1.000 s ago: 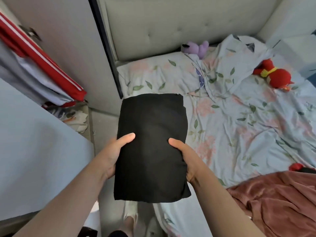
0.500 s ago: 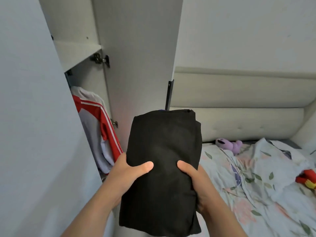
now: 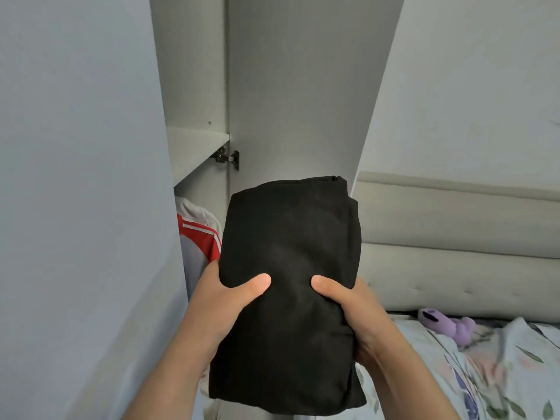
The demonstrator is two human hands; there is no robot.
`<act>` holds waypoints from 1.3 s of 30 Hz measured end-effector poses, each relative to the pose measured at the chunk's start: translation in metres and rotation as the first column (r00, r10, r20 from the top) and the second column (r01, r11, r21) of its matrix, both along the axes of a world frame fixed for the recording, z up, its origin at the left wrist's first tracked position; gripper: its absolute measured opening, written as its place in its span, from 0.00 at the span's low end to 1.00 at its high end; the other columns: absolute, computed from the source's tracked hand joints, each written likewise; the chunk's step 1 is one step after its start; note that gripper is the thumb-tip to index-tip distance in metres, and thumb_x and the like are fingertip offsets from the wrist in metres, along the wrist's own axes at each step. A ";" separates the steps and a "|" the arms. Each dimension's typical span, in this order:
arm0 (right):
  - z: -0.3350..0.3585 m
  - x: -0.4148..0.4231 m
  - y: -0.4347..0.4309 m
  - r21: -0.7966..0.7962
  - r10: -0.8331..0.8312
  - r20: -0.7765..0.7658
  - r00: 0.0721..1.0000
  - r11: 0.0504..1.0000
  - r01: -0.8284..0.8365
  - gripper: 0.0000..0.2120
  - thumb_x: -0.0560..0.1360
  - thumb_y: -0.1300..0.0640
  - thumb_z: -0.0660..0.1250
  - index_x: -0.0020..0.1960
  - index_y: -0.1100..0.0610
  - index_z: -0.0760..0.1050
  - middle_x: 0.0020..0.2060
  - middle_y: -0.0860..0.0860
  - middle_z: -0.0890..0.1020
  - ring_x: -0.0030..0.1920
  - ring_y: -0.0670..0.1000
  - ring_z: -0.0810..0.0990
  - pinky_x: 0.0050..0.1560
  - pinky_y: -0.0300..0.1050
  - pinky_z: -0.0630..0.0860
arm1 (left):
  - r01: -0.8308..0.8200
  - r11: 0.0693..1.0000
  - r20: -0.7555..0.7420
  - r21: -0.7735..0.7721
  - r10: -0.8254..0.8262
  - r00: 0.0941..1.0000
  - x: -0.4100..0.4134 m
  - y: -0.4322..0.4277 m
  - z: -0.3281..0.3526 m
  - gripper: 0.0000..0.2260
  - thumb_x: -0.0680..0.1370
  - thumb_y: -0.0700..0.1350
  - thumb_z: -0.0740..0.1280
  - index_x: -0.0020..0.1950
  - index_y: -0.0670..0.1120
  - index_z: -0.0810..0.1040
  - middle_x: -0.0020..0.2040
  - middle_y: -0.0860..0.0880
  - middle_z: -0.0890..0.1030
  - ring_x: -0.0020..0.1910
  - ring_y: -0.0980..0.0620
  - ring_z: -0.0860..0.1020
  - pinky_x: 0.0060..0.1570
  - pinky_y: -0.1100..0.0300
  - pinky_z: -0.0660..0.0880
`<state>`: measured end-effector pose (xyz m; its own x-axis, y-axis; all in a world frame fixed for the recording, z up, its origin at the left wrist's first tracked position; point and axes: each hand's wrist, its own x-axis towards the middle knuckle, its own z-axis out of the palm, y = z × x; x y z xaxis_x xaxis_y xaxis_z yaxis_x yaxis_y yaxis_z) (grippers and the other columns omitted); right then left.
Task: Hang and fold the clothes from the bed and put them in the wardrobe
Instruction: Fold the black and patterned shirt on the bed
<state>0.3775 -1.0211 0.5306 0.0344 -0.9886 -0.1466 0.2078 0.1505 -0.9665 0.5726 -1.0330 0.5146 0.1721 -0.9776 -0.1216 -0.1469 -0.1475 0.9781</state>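
The wardrobe point(image 3: 197, 86) stood open, its door point(image 3: 291, 86) swung outward on a metal hinge point(image 3: 228, 157). Inside, a white shelf point(image 3: 194, 153) crossed the upper part, and what lay on top of it could not be seen from below. Beneath the shelf hung a red, white and grey garment point(image 3: 198, 244), partly hidden behind the folded cloth.

The folded black garment point(image 3: 291, 286) was held up in the air in front of the open wardrobe, between both hands. The left hand point(image 3: 224, 301) gripped its left edge, thumb pressed flat across the front and the other fingers out of sight behind the fabric. The right hand point(image 3: 351, 310) gripped the right edge the same way, thumb on the front, fingers wrapped behind.

To the right lay the bed point(image 3: 485, 374) with a leaf-printed sheet, a padded headboard point(image 3: 454, 268) behind it, and a purple plush toy point(image 3: 448, 324) resting near the headboard.
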 end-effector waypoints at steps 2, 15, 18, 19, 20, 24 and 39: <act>0.007 -0.002 -0.017 -0.015 0.010 0.002 1.000 1.000 -0.010 0.14 0.75 0.61 0.70 0.61 0.56 0.78 0.51 0.50 0.86 0.51 0.53 0.86 0.47 0.47 0.81 | -0.012 1.000 -0.006 -0.013 0.012 1.000 -0.002 -0.013 0.009 0.40 0.63 0.64 0.74 0.72 0.57 0.67 0.66 0.54 0.75 0.64 0.46 0.75 0.62 0.42 0.76; 0.053 -0.002 -0.169 -0.129 0.198 0.143 0.970 0.975 -0.180 0.22 0.65 0.56 0.70 0.59 0.57 0.79 0.50 0.54 0.87 0.49 0.56 0.86 0.44 0.48 0.83 | -0.171 0.968 0.078 -0.182 0.187 0.979 -0.002 -0.140 0.071 0.29 0.70 0.58 0.75 0.67 0.57 0.69 0.60 0.57 0.75 0.56 0.55 0.75 0.48 0.61 0.75; 0.070 0.008 -0.199 -0.153 0.237 0.135 0.962 0.964 -0.216 0.16 0.70 0.58 0.69 0.58 0.56 0.79 0.49 0.53 0.87 0.47 0.55 0.87 0.41 0.47 0.83 | -0.226 0.952 0.092 -0.205 0.248 0.964 -0.001 -0.163 0.089 0.39 0.61 0.66 0.74 0.70 0.58 0.68 0.63 0.57 0.75 0.60 0.53 0.75 0.56 0.54 0.77; 0.075 0.013 -0.208 -0.161 0.245 0.138 0.960 0.962 -0.223 0.13 0.73 0.60 0.68 0.57 0.56 0.79 0.48 0.53 0.87 0.47 0.55 0.87 0.39 0.45 0.83 | -0.251 0.944 0.108 -0.212 0.278 0.954 0.002 -0.171 0.094 0.43 0.56 0.68 0.71 0.70 0.58 0.68 0.64 0.57 0.75 0.61 0.52 0.76 0.58 0.50 0.78; 0.079 0.018 -0.216 -0.166 0.252 0.145 0.957 0.959 -0.228 0.10 0.75 0.60 0.66 0.56 0.56 0.80 0.48 0.53 0.87 0.46 0.54 0.87 0.38 0.44 0.83 | -0.274 0.936 0.119 -0.221 0.305 0.945 0.005 -0.177 0.100 0.45 0.54 0.69 0.69 0.69 0.59 0.69 0.63 0.57 0.76 0.60 0.51 0.76 0.59 0.48 0.78; 0.100 0.040 -0.239 -0.203 0.255 0.153 0.955 0.954 -0.222 0.09 0.77 0.61 0.65 0.55 0.57 0.80 0.47 0.54 0.87 0.45 0.54 0.87 0.37 0.44 0.83 | -0.318 0.908 0.158 -0.272 0.369 0.916 0.017 -0.194 0.125 0.42 0.55 0.69 0.68 0.68 0.59 0.69 0.61 0.58 0.77 0.58 0.51 0.78 0.57 0.46 0.79; 0.127 0.091 -0.321 -0.306 0.332 0.122 0.936 0.909 -0.283 0.11 0.77 0.60 0.69 0.59 0.55 0.80 0.50 0.50 0.87 0.50 0.52 0.86 0.51 0.48 0.80 | -0.531 0.772 0.451 -0.348 0.635 0.627 0.039 -0.238 0.161 0.31 0.70 0.69 0.63 0.67 0.53 0.68 0.60 0.53 0.77 0.56 0.47 0.77 0.54 0.48 0.77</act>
